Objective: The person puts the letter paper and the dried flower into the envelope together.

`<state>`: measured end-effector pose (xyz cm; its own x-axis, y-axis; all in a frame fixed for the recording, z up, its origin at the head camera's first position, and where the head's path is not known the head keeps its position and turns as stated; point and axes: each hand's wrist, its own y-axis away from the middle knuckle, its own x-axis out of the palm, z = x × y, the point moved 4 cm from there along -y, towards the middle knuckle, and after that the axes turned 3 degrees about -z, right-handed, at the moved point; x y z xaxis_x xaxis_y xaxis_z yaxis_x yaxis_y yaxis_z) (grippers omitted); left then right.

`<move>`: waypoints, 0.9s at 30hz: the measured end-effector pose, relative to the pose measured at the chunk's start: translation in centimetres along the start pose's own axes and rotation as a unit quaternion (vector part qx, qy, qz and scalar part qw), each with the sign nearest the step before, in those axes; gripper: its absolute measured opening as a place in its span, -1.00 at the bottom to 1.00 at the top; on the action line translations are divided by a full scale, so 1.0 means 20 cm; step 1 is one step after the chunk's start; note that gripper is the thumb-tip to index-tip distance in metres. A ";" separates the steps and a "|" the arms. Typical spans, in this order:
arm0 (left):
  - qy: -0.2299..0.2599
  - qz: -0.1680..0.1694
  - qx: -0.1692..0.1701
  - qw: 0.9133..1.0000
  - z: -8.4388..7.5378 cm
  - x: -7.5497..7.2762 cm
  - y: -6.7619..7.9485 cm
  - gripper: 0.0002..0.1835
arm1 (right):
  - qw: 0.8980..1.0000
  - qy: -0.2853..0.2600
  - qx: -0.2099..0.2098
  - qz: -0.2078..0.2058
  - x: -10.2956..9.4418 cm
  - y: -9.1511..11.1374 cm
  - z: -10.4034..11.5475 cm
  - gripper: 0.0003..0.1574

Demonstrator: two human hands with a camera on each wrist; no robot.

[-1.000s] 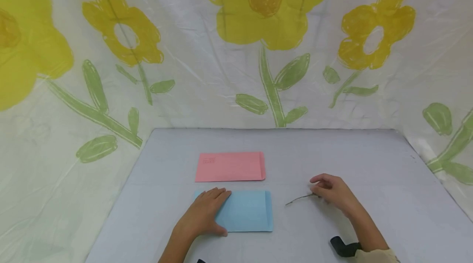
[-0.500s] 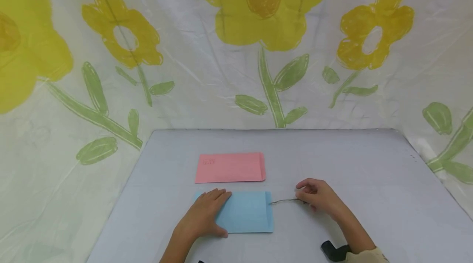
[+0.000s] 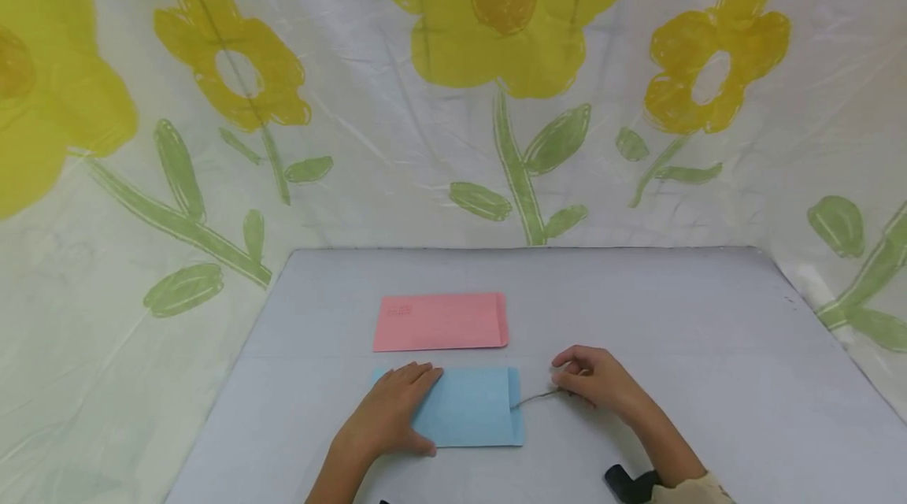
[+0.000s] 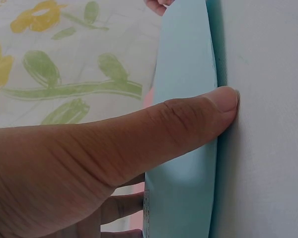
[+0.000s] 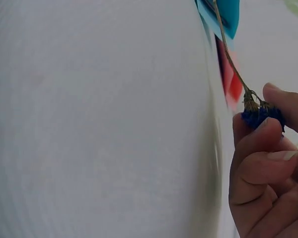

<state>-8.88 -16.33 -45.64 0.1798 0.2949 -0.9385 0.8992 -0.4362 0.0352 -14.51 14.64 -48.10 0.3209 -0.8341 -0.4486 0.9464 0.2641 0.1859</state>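
My left hand (image 3: 397, 405) rests across the left part of a light blue envelope (image 3: 471, 409) lying on the table. Its thumb (image 4: 188, 116) reaches over to the near long edge, and the other fingers lie toward the far edge. Between thumb and fingertips my right hand (image 3: 597, 384) pinches a dried flower (image 5: 260, 115) by its small dark blue head. The thin brown stem (image 3: 540, 396) points left, its tip right at the envelope's right end. In the right wrist view that end (image 5: 228, 15) gapes, and the stem overlaps it.
Behind the blue envelope a pink envelope (image 3: 439, 323) lies flat, with its flap end to the right. The grey-white table (image 3: 673, 299) ends at a curtain (image 3: 397, 173) printed with yellow flowers. A black wrist strap piece (image 3: 631, 483) hangs below my right wrist.
My right hand has moved left with the dried flower, bringing the stem's tip from apart on the table to the blue envelope's right end. My left hand has stayed in place.
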 end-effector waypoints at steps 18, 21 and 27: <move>0.003 0.005 -0.003 1.000 -0.01 -0.01 0.00 0.10 | 0.995 -0.060 -0.030 0.078 0.10 0.01 0.09 -0.62; 0.003 0.002 -0.001 1.000 -0.01 -0.01 0.00 0.10 | 0.991 -0.073 -0.042 0.101 0.12 0.01 0.10 -0.65; 0.004 0.001 -0.004 1.000 -0.01 0.00 0.00 0.11 | 0.986 -0.075 -0.066 0.135 0.19 0.00 0.12 -0.67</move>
<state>-8.82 -16.27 -45.52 0.1859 0.3009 -0.9354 0.9016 -0.4307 0.0406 -13.36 10.31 -47.73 0.5625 -0.7840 -0.2626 0.8267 0.5394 0.1603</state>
